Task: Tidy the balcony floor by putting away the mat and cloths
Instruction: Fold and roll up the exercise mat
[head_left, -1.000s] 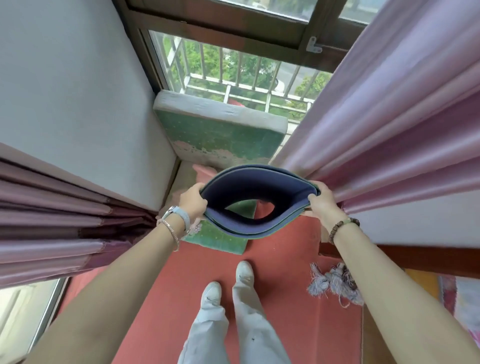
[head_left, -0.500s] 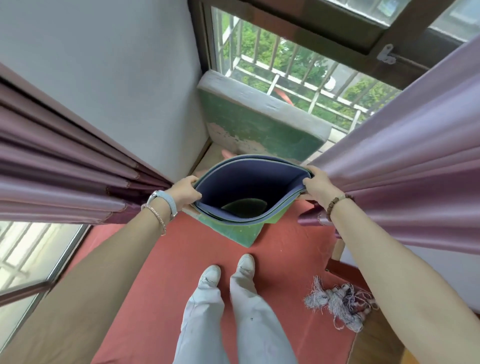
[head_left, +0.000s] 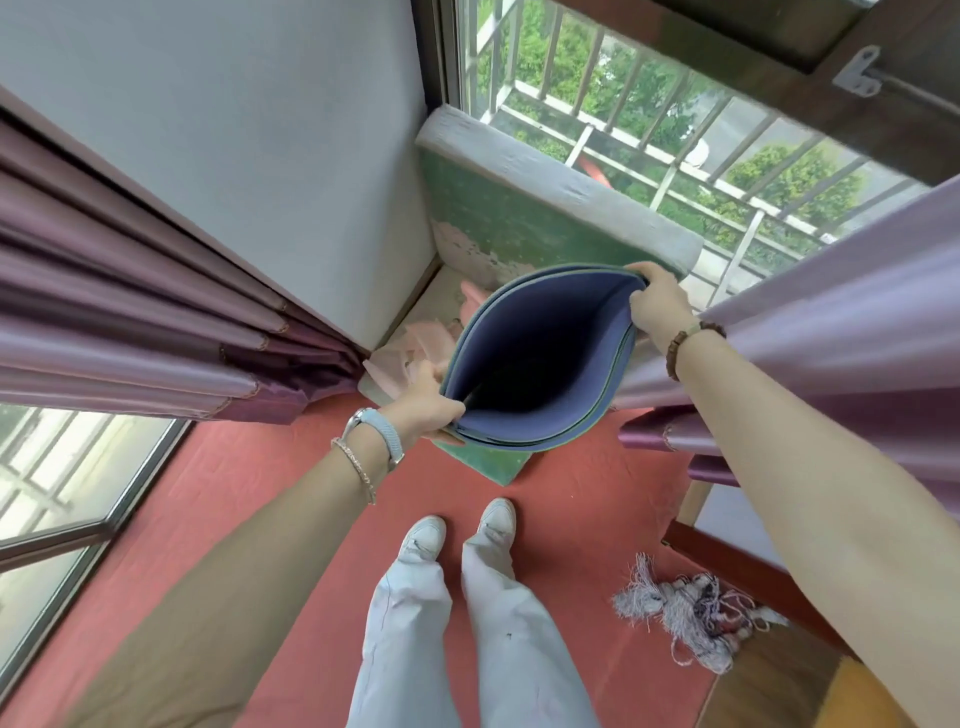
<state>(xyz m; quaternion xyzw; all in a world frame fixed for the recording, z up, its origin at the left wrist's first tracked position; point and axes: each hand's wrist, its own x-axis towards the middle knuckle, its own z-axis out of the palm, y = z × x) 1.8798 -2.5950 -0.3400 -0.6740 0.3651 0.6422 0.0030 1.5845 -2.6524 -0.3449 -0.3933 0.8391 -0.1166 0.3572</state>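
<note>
Red floor (head_left: 270, 519) under curled blue mat (head_left: 540, 358)

Purple curtains (head_left: 130, 322) bunch on the left, and a paler curtain (head_left: 831, 312) hangs on the right. In the corner a worn green board (head_left: 519, 228) leans upright against the barred window (head_left: 675, 130). A tangled tassel bundle (head_left: 685, 618) lies on the red floor (head_left: 260, 519).

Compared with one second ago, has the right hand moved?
Yes. The right hand, gripping the folded mat, has gone forward toward the green board by the window and is now close to its right end.
</note>
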